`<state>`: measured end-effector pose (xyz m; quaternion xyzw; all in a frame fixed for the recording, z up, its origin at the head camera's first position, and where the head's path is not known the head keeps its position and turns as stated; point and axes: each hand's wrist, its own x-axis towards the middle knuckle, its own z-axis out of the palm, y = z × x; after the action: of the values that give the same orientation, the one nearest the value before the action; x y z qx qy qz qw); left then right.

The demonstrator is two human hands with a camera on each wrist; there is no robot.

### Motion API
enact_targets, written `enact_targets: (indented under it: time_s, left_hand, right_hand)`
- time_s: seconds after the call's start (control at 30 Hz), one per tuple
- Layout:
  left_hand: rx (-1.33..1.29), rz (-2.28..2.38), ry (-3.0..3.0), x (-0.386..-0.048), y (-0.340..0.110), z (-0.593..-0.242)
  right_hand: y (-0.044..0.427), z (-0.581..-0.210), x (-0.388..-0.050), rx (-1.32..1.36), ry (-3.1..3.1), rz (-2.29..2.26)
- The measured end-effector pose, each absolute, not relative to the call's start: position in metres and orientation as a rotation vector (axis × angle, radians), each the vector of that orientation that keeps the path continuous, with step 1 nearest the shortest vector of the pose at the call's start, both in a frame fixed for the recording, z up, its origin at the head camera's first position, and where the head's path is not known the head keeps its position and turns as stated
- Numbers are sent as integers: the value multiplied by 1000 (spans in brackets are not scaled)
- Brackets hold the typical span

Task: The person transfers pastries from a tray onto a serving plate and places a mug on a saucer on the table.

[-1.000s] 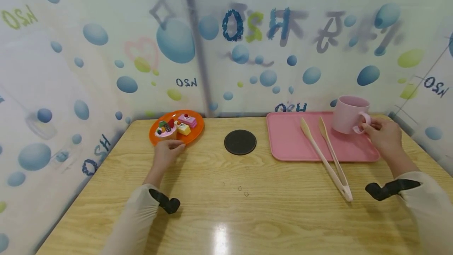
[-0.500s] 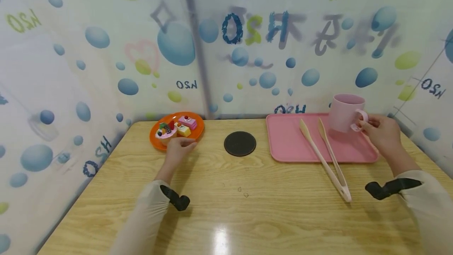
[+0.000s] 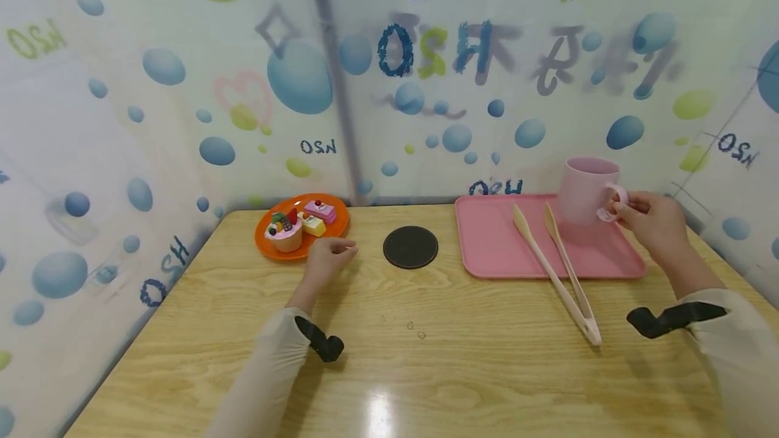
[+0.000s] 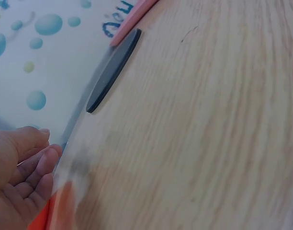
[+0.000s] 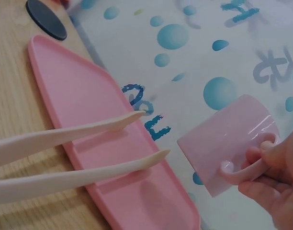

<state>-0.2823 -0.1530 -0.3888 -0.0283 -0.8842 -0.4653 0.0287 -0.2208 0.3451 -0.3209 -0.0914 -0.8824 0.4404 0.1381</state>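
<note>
My right hand (image 3: 657,225) pinches the handle of a pink mug (image 3: 585,188). In the right wrist view the mug (image 5: 228,143) hangs upright just off the pink tray (image 5: 74,86), whose surface shows a shadow. My left hand (image 3: 327,263) holds nothing; its fingers are loosely bent above the table, just right of the orange plate (image 3: 268,249). On that plate sit a toy cupcake (image 3: 286,238), a yellow cake slice (image 3: 313,226) and a pink cake slice (image 3: 324,211). To the right of the left hand lies a black round coaster (image 3: 410,247).
Light tongs (image 3: 562,282) lie spread with their tips over the tray and their joined end on the wooden table (image 3: 389,370). A printed curtain (image 3: 377,120) stands right behind the table's back edge.
The left hand has moved right, away from the cupcake and toward the coaster. The right hand has shifted slightly left and up with the mug.
</note>
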Motion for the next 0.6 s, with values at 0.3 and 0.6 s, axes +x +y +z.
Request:
enact_targets:
  time_s: [0.3, 0.6]
  left_hand:
    - [-79, -1490, -2737, -284, -139, -394]
    - [-98, -1537, -2733, -286, -130, -391]
  right_hand:
    - [351, -316, -222, -251, -2408, 1514]
    - [350, -312, -219, -202, -2469, 1427]
